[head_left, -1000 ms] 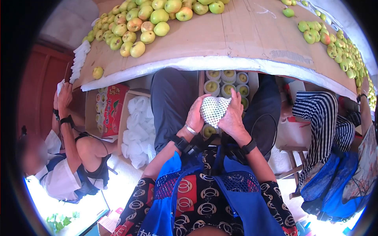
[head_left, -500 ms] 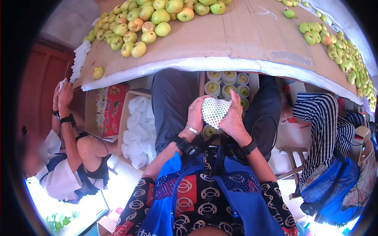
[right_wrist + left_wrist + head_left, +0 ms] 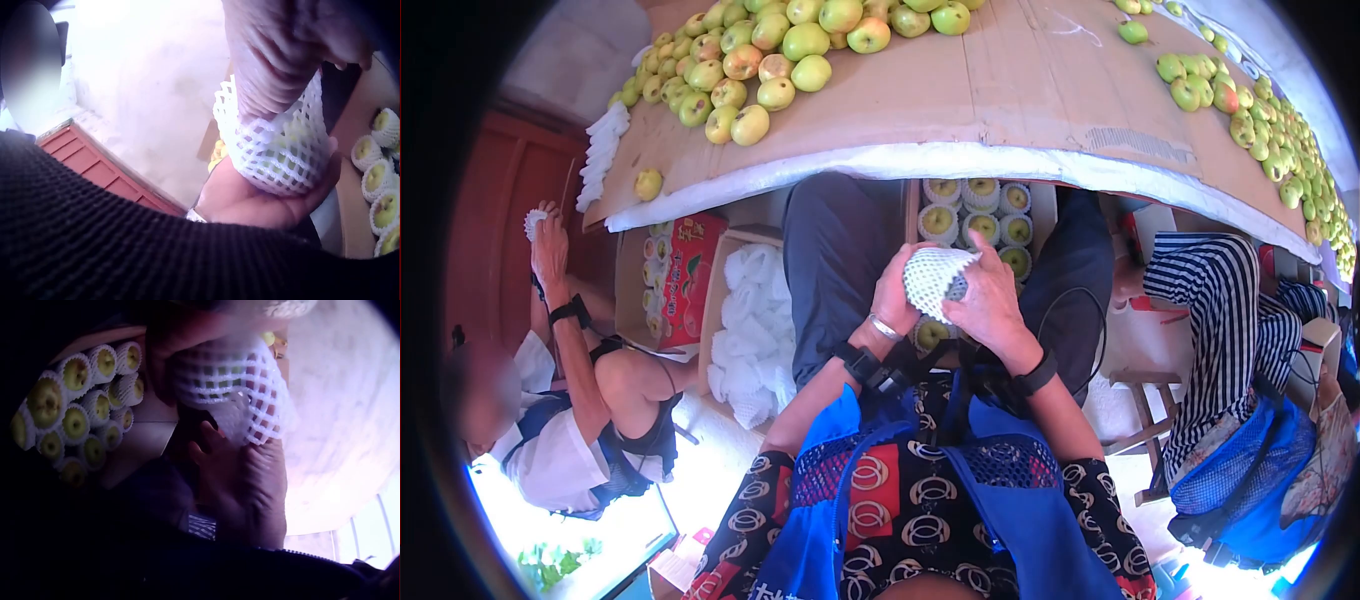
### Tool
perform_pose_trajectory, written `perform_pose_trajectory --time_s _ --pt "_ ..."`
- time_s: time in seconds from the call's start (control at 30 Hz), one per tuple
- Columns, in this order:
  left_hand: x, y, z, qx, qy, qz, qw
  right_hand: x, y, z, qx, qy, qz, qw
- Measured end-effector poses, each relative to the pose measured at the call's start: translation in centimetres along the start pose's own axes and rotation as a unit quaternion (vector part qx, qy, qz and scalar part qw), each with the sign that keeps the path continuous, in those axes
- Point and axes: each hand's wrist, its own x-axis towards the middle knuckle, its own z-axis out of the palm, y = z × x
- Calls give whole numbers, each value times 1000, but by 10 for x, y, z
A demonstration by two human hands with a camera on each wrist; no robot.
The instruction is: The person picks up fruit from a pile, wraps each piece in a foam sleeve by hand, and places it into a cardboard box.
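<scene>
An apple [image 3: 290,150] sits inside a white foam net [image 3: 932,275], its green skin showing through the mesh. My left hand [image 3: 893,295] cups the wrapped apple from the left side and below, fingers curled round it. At the net's right end is my right hand [image 3: 988,305], gripping the loose rim. In the right wrist view its thumb [image 3: 272,100] dips inside the net's opening. Below both hands, between the knees, several net-wrapped apples [image 3: 940,220] stand in rows in a cardboard box [image 3: 351,206].
A cardboard-covered table [image 3: 1020,100] with a white edge [image 3: 880,160] spans the front. Loose apples [image 3: 740,65] are heaped on it. Left of my leg, a box holds white foam nets [image 3: 750,310], beside a red carton [image 3: 693,280]. People sit on both sides.
My right thumb has pushed into the net's open end, and the wrapped apple has tilted slightly. The person at left has shifted their hands, now showing a white net.
</scene>
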Motion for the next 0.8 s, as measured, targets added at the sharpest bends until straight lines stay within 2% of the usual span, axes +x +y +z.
perform_pose_trajectory --time_s 0.07,0.1,0.17,0.2,0.23,0.3,0.37,0.4,0.43,0.5,0.57,0.6,0.63,0.67,0.7,0.73,0.77,0.8 --pt "3 -1 -8 -95 -25 -4 995 1 -12 -23 169 68 -62 981" --pt "2 0 -7 -96 -23 -3 995 2 -11 -29 170 66 -64 981" --pt "0 5 -4 -166 -44 -48 984 3 -3 -41 299 152 -69 939" --pt "-2 7 -3 -160 -51 -45 985 2 4 -41 333 167 -58 926" --pt "-2 10 -2 -160 -52 -44 985 0 6 -43 397 153 -7 905" --pt "-4 10 0 -153 -110 -34 982 -3 28 -19 526 86 42 845" --pt "-3 7 -2 -161 -123 -38 979 -9 38 3 512 -1 27 859" --pt "-3 6 -2 -152 -98 -29 983 -14 28 0 525 -46 39 849" --pt "-4 7 -2 -143 -71 -19 987 -13 20 1 511 -64 4 857" --pt "-5 9 -2 -153 -66 -21 986 -9 13 3 420 -67 -54 903" --pt "-3 6 -4 -167 -66 -30 983 -2 15 18 385 -63 -42 920" --pt "0 1 -12 -123 -55 -24 991 1 15 28 350 -60 -32 934" --pt "1 -1 -10 -81 -47 -19 995 3 12 36 379 -28 -36 924" --pt "-2 -2 -11 -73 -29 24 997 5 13 39 396 11 -34 917" --pt "4 -6 -26 261 -46 123 956 10 16 36 331 23 -74 940" --pt "1 -2 -18 -134 -96 -25 986 9 15 35 311 55 -89 945" --pt "-2 3 -12 -116 -113 -30 986 7 14 33 327 63 -86 939" --pt "-4 4 -12 -111 -121 -28 986 8 19 35 238 67 -97 964"
